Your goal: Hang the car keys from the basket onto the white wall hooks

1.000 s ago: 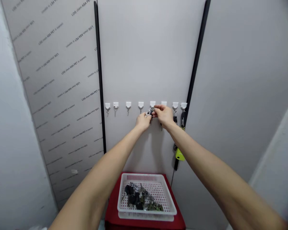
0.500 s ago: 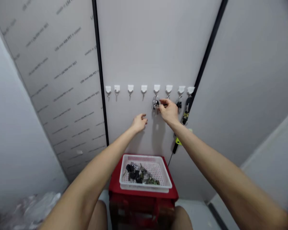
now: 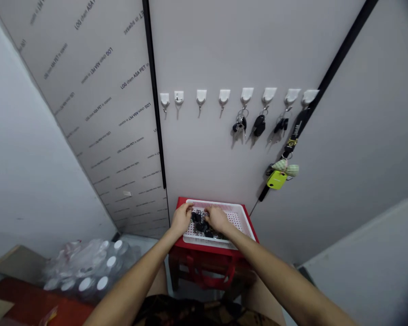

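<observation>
Both hands are down in a white plastic basket (image 3: 246,222) that holds a heap of keys (image 3: 201,225), some with black heads and some bare metal. My left hand (image 3: 182,219) reaches over the basket's left rim, its fingers bent and slightly apart beside the heap. From the right, my right hand (image 3: 218,218) has its fingertips closed together among the keys; exactly which keys it pinches is hidden. On the wall above, a bunch of keys (image 3: 240,125), a black key (image 3: 259,126) and another black key bunch (image 3: 281,125) hang from white hooks.
Left of these, several white hooks (image 3: 201,96) hold nothing. A black lanyard (image 3: 294,136) with a yellow-green tag (image 3: 276,179) hangs at far right. The basket rests on a red bag (image 3: 204,249). Plastic-wrapped bottles (image 3: 85,284) stand at lower left.
Both hands have come down from the wall into the basket. My right hand has let go of the key bunch, which hangs on its hook. The view has tilted down.
</observation>
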Demonstrator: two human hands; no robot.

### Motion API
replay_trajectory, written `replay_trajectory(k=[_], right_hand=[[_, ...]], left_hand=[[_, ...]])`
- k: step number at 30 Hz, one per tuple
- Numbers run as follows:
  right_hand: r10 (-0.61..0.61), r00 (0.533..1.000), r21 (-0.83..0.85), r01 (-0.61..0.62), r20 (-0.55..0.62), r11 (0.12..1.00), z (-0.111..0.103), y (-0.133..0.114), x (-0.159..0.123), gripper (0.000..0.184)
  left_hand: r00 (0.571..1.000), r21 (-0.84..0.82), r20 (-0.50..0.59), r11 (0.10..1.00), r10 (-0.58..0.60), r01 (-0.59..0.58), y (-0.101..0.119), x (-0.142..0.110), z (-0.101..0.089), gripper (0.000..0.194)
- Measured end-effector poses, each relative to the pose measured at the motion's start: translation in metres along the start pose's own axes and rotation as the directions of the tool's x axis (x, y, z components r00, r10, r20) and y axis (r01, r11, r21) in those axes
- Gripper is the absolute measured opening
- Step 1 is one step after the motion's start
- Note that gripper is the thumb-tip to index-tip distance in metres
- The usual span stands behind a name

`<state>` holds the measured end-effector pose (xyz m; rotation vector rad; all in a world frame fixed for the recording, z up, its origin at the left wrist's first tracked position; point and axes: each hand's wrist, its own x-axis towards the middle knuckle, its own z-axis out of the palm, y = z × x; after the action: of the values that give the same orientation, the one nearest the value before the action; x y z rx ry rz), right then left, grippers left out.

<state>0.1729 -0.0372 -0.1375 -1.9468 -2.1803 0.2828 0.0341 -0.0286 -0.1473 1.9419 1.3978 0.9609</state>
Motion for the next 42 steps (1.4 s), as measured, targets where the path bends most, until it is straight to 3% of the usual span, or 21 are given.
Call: replay_trajectory(k=[5,9,14,20,23,26,28,31,34,36,39,42], right_hand=[[0.068,0.997,-0.037,-0.067,0.032,0.997,0.001,0.002,0.009,0.02],[0.074,0.996,-0.017,-0.073,0.045,0.997,0.003,0.005,0.011,0.019],[-0.008,1.0,0.03,0.008,-0.002,1.0,-0.006,0.005,0.007,0.018],[-0.282,0.959,0.258,0.28,-0.032,0.925,-0.065,-0.007,0.007,0.017],[-0.334,0.942,0.359,0.323,-0.033,0.876,-0.103,-0.015,0.008,0.018],[-0.291,0.934,0.397,0.352,-0.206,0.848,-0.138,-0.022,0.013,0.016],[-0.207,0.88,0.375,0.381,-0.428,0.845,-0.158,-0.026,0.016,0.014],[-0.147,0.711,0.265,0.435,-0.687,0.861,-0.184,-0.032,0.019,0.018],[-0.212,0.57,0.118,0.487,-0.794,0.866,-0.204,-0.038,0.021,0.025],[-0.246,0.505,0.043,0.493,-0.827,0.869,-0.216,-0.04,0.024,0.03],[-0.261,0.47,-0.019,0.46,-0.843,0.888,-0.231,-0.041,0.031,0.033],[-0.254,0.493,-0.036,0.409,-0.832,0.912,-0.24,-0.04,0.037,0.034]], left_hand=[[0.995,0.195,0.013,0.976,0.099,-0.1,0.0,-0.002,0.006,0.024],[0.993,0.225,0.023,0.967,0.115,-0.117,0.0,-0.003,0.007,0.025],[0.993,0.218,0.045,0.969,0.106,-0.114,0.003,-0.004,0.004,0.027],[0.957,-0.073,0.125,0.964,0.262,-0.254,0.027,0.008,0.005,0.028],[0.962,-0.261,0.165,0.95,0.217,-0.17,0.051,0.021,0.002,0.021],[0.978,-0.431,0.127,0.897,0.167,-0.097,0.083,0.042,-0.012,0.023],[0.981,-0.533,0.085,0.84,0.172,-0.101,0.108,0.06,-0.027,0.022],[0.969,-0.641,0.008,0.745,0.245,-0.183,0.148,0.087,-0.053,0.022],[0.946,-0.714,-0.021,0.658,0.322,-0.24,0.184,0.108,-0.074,0.024],[0.941,-0.734,-0.03,0.631,0.337,-0.249,0.203,0.117,-0.082,0.025],[0.947,-0.745,-0.039,0.622,0.318,-0.239,0.221,0.127,-0.087,0.026],[0.962,-0.752,-0.047,0.624,0.27,-0.211,0.228,0.135,-0.086,0.027]])
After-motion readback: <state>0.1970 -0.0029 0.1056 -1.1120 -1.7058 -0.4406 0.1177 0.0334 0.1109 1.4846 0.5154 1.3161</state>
